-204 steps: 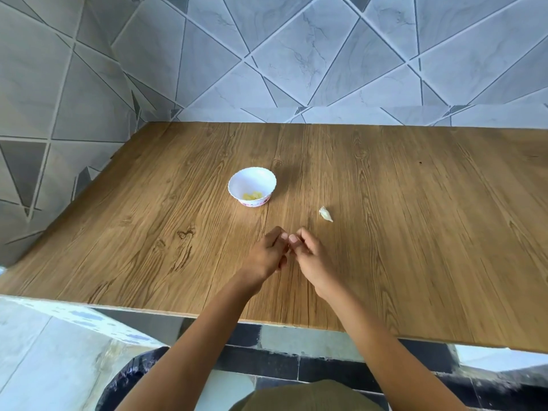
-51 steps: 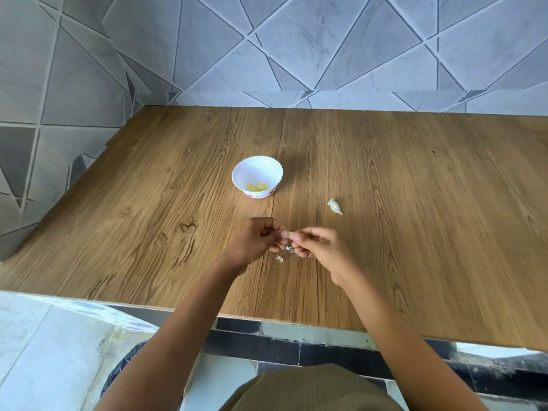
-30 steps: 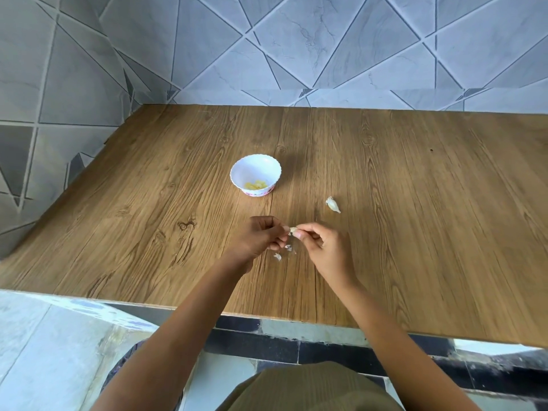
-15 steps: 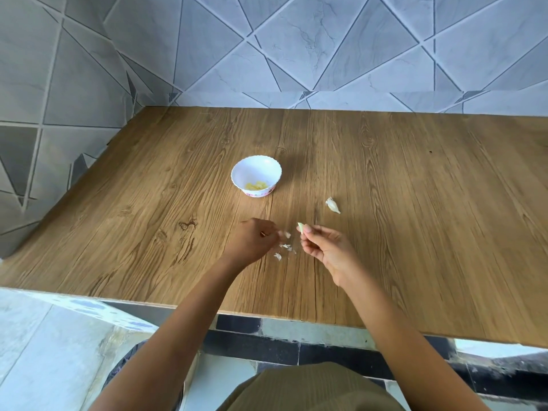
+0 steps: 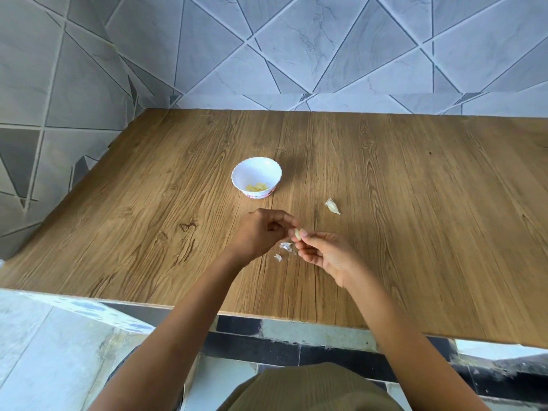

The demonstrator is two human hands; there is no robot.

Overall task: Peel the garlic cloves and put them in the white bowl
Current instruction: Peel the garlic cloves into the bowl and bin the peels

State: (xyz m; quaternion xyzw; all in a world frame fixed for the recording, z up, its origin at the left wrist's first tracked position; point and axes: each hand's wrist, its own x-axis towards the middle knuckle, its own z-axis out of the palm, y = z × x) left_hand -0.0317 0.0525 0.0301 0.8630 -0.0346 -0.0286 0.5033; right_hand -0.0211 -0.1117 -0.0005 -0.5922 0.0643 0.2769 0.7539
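Head view | right hand (image 5: 324, 256) pinches clove (image 5: 297, 234) above tabletop (image 5: 415, 232) near its front edge, so peel scraps (image 5: 286, 246) drop beneath | left hand (image 5: 258, 232) curled against it, grip unclear, probably stripping skin | white bowl (image 5: 256, 164) just beyond for an easy drop | unpeeled clove (image 5: 332, 206) waits nearby

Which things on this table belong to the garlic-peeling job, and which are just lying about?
Job:
white bowl
peeled cloves inside it
held clove, pinched by the right hand
unpeeled clove, lying right of the bowl

Lying about:
skin scraps on the table
tiled wall behind
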